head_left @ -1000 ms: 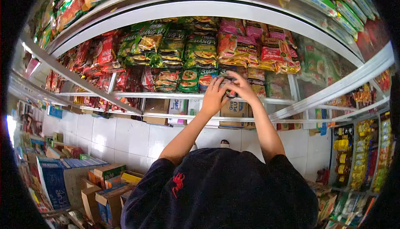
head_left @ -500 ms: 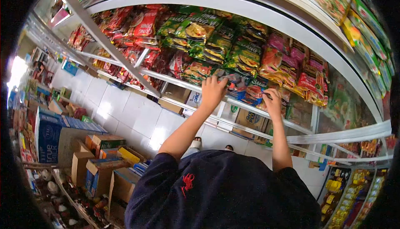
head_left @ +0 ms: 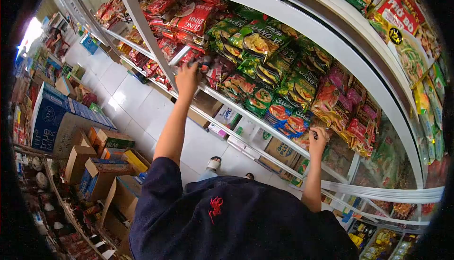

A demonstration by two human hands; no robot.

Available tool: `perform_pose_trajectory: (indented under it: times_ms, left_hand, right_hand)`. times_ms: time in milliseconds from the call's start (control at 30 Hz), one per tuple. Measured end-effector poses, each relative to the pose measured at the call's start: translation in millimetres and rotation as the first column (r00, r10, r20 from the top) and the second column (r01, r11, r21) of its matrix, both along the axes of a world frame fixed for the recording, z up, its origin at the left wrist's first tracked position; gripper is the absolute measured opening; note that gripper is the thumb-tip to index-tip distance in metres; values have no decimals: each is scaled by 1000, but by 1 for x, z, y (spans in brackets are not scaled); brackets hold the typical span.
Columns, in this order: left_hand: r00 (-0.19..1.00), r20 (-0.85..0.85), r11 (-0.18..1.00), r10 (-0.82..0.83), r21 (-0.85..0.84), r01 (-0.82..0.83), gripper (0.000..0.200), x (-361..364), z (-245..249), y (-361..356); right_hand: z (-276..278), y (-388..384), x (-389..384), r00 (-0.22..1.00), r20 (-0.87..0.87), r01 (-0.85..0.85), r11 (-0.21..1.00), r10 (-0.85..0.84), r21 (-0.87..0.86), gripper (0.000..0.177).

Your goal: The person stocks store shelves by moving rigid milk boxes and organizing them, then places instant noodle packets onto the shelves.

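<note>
The person in the dark shirt (head_left: 265,227) is leaning over a glass-fronted shelf, with arms spread apart and both hands reaching to its front rail (head_left: 250,118). The left hand (head_left: 187,79) is bending its fingers beside the white post (head_left: 144,28), close to the red packets (head_left: 194,21); a dark, blurred thing (head_left: 204,64) is showing at its fingertips, and whether the hand is gripping it cannot be told. The right hand (head_left: 319,142) is curling its fingers near the outer end of the blue packets (head_left: 298,123) — something small and dark is showing by the thumb, but whether it is being held is unclear. The blue packets are lying side by side along the rail, next to a bright green packet (head_left: 261,100). Behind them, the dark green packets (head_left: 257,42) are already forming overlapping stacks, with the pink packets (head_left: 362,134) filling the space beyond. The red packets are sitting in a looser, less even heap, some tilting over others. No packet is clearly being lifted off the shelf. On the floor behind the person, brown cartons (head_left: 78,163) are standing open — their contents cannot be made out — beside a large blue milk carton (head_left: 47,123).
</note>
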State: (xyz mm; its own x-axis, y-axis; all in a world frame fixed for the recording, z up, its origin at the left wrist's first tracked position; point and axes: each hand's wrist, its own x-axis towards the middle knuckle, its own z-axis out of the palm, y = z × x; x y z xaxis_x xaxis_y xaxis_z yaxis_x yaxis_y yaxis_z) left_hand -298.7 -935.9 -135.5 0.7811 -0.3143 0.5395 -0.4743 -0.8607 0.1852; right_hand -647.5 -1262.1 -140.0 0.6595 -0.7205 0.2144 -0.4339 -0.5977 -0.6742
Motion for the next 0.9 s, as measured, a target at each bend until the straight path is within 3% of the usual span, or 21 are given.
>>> perform_pose_trajectory:
  times_ms: [200,300,367,433,500,567,600,633,667,700,733,900]
  left_hand:
    - [988,-16,987,155,-39,-155,46,28,-11,0]
    - [995,-10,991,95,-91,-95,45,4,-5,-11]
    - [997,26,997,70,-34,-69,44,-22,2,-21]
    - [982,69,984,-178,-6,179,39,-45,5,-33]
    - [931,-116,937,-347,-95,338,37,-74,10,-53]
    - [847,21,816,-532,-253,519,36,-107,0,-80]
    - [785,-117,773,-609,-310,554,37,-131,6,-95]
    - [709,-48,679,-703,-338,651,38,-151,2,-111]
    - [637,-166,652,-753,-318,688,42,-177,19,-121]
    - [583,8,540,-813,-365,758,50,-196,10,-138]
    - [613,-8,600,-790,-220,769,59,-220,7,-149]
    - [711,-39,711,-702,-92,697,41,-230,-2,-163]
  right_hand:
    - [0,0,-2,1000,2,-10,999,10,-44,11]
    - [4,2,0,999,-25,-22,997,20,-75,11]
    - [8,6,0,999,-37,-8,997,5,-72,10]
    - [7,5,1,999,-28,-20,997,18,-75,11]
    - [5,3,-2,999,-19,-42,996,40,-83,11]
    - [0,-1,-2,996,14,-83,987,86,-139,13]
    - [2,1,0,995,17,-94,985,97,-142,13]
    - [4,4,1,998,-3,-67,989,67,-134,13]
    - [6,6,1,999,-25,-40,991,37,-127,14]
    - [5,5,0,999,-25,-49,990,46,-131,14]
    - [1,1,-1,998,-12,-66,990,64,-127,14]
    - [-1,2,-1,998,-28,-59,986,55,-157,15]
